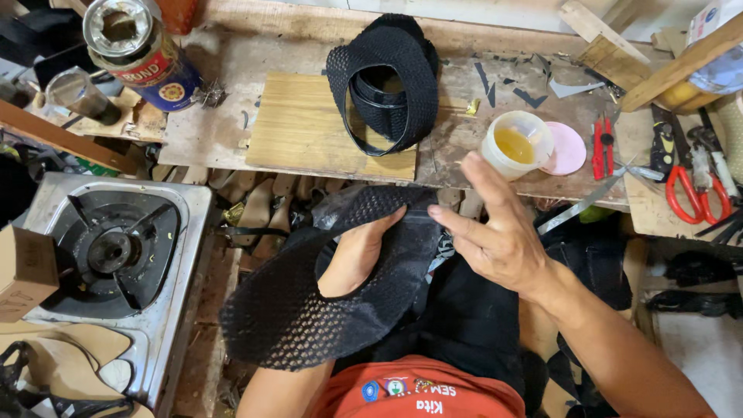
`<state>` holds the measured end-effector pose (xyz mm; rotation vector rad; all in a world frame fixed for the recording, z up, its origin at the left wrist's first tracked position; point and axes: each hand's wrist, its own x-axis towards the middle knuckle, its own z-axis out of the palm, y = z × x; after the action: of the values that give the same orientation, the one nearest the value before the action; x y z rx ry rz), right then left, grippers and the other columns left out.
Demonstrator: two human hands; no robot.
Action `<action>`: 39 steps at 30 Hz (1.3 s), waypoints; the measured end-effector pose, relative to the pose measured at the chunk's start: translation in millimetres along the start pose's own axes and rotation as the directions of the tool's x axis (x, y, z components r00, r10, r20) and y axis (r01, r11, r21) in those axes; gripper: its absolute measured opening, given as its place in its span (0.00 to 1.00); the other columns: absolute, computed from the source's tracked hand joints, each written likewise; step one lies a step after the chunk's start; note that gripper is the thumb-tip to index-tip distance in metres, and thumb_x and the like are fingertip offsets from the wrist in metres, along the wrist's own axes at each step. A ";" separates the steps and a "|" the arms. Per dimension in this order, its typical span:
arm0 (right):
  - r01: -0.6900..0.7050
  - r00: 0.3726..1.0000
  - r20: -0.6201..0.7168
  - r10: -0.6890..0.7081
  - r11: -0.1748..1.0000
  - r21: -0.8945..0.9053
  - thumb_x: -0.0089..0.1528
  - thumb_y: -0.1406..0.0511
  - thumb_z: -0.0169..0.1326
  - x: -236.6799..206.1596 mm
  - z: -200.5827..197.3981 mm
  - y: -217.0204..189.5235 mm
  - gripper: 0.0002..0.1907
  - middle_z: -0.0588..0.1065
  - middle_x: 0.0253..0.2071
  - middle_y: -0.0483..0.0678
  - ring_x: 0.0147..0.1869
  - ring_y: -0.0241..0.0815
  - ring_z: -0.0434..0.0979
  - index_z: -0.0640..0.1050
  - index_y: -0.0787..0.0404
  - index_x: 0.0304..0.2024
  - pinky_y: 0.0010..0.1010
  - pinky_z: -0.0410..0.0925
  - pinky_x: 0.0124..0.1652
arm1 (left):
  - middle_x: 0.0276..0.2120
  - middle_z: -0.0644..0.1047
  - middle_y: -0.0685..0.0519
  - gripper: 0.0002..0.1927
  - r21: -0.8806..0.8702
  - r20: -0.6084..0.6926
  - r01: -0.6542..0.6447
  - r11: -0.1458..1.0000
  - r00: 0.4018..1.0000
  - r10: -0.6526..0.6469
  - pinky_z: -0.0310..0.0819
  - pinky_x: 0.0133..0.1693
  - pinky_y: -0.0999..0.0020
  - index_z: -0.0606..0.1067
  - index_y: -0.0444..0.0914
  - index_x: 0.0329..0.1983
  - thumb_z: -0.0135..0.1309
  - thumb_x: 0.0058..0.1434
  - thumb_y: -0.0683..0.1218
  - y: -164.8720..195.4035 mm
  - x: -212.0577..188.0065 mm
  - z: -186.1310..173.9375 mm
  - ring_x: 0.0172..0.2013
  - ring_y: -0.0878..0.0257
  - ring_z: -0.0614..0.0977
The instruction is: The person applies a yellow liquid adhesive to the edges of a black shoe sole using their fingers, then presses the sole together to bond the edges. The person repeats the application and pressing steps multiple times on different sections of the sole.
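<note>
black mesh piece [309, 310], lower edge hidden behind arm; left hand [357, 255] pushed inside it, fingers concealed, grip indeterminable; right hand [495, 228] spread, fingertips touching its edge.

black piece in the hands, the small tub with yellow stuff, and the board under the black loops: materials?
Black piece, held by the left hand with the right hand beside it: looks like open-mesh fabric, matte, with a regular hole pattern. Small tub: probably translucent plastic, since the yellow liquid shows through the wall. Board: seems wood or veneered ply, with pale straight grain and an unglossy face.
</note>
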<state>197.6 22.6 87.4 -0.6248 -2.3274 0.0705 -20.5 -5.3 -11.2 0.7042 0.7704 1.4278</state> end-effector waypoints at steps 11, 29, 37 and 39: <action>0.072 0.996 -0.062 -0.071 0.997 0.015 0.54 0.76 0.65 -4.7 5.9 4.5 0.23 0.61 0.72 0.56 0.77 0.59 0.64 0.84 0.54 0.50 0.47 0.64 0.72 | 0.46 0.82 0.53 0.13 0.019 -0.013 0.019 1.000 1.000 -0.019 0.75 0.51 0.70 0.79 0.32 0.52 0.49 0.71 0.42 4.8 -5.9 -3.1 0.46 0.65 0.81; -0.575 0.804 0.244 0.542 0.605 0.551 0.59 0.70 0.61 -1.6 14.5 -13.1 0.29 0.66 0.65 0.52 0.46 0.35 0.78 0.72 0.63 0.63 0.26 0.75 0.43 | 0.41 0.77 0.54 0.08 -0.252 0.070 0.102 0.962 0.994 -0.087 0.74 0.41 0.65 0.75 0.37 0.54 0.55 0.75 0.41 -6.4 -5.4 -1.7 0.41 0.63 0.78; -0.392 0.882 0.121 0.455 0.852 -0.346 0.55 0.50 0.69 31.2 -29.6 86.6 0.27 0.60 0.74 0.62 0.74 0.69 0.60 0.84 0.61 0.48 0.57 0.57 0.66 | 0.45 0.82 0.54 0.14 -0.199 -0.108 0.149 0.969 0.979 -0.172 0.75 0.53 0.71 0.79 0.36 0.51 0.57 0.63 0.44 14.4 -12.9 -17.1 0.48 0.65 0.81; -0.392 0.847 0.217 0.485 0.846 -0.362 0.49 0.49 0.72 32.9 -31.8 95.4 0.30 0.56 0.73 0.66 0.75 0.77 0.52 0.85 0.62 0.45 0.69 0.50 0.62 | 0.46 0.81 0.50 0.13 -0.061 -0.135 0.111 0.992 0.984 -0.119 0.73 0.51 0.66 0.78 0.31 0.51 0.59 0.67 0.43 20.2 -15.3 -16.5 0.46 0.62 0.80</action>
<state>237.6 117.7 110.6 -1.3976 -2.4530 0.0183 -45.5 -20.5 -3.8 0.5150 0.8634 1.3969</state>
